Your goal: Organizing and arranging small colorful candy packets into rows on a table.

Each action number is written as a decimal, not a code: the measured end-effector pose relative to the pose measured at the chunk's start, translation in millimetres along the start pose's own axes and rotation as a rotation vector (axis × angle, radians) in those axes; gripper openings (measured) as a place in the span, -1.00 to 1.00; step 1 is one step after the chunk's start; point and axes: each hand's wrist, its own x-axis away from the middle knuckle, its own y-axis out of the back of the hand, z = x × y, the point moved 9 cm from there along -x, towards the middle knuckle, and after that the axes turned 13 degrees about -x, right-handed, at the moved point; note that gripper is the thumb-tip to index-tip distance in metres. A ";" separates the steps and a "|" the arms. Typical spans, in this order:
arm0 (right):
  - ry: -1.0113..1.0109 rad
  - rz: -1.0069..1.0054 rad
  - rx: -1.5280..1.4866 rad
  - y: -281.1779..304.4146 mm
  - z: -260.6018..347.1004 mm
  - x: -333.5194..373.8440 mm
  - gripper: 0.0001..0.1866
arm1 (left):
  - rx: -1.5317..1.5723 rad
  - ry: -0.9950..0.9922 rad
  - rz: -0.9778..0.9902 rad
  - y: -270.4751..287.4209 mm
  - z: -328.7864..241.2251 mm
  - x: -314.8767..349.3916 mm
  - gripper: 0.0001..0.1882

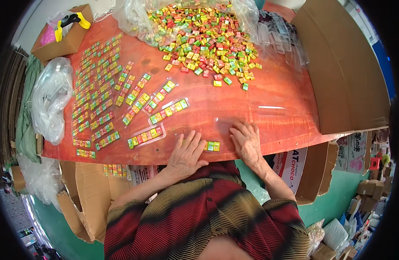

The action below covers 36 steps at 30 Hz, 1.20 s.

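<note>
My left hand (185, 152) lies with its fingers stretched out over a short row of small boxes (213, 146) at the table's front edge. Only the right end of that row shows, in yellow and green; the hand hides the rest. My right hand (247, 142) rests on the table just right of it, fingers apart and slightly bent. By its fingertips is a clear plastic piece (222, 125), hard to make out against the tabletop. Left of my hands, a clear tray (146, 136) holds a row of coloured boxes, and another filled tray (169, 111) lies behind it.
Many filled rows (95, 86) cover the red table's left side. A heap of loose little boxes (208, 39) lies at the back. One clear tray (271, 111) sits to the right, near a tall cardboard box (342, 65). An open carton (93, 190) stands below the left edge.
</note>
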 end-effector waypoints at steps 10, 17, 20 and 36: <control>0.199 -0.002 0.109 -59.0 -2.5 -152.1 -0.50 | -0.084 0.446 -0.184 1.9 134.4 -124.5 -0.69; 0.141 0.158 0.040 -80.9 -29.2 -146.0 -0.54 | -0.127 0.415 0.010 -39.8 139.1 -149.5 -0.74; 0.170 0.124 0.045 -63.1 -41.3 -126.6 -0.62 | -0.118 0.372 -0.006 -42.5 111.6 -147.0 -0.67; -0.149 -0.130 -0.294 1.0 -60.6 -120.7 -0.79 | 0.232 0.322 -0.012 -38.3 110.2 -150.5 -0.75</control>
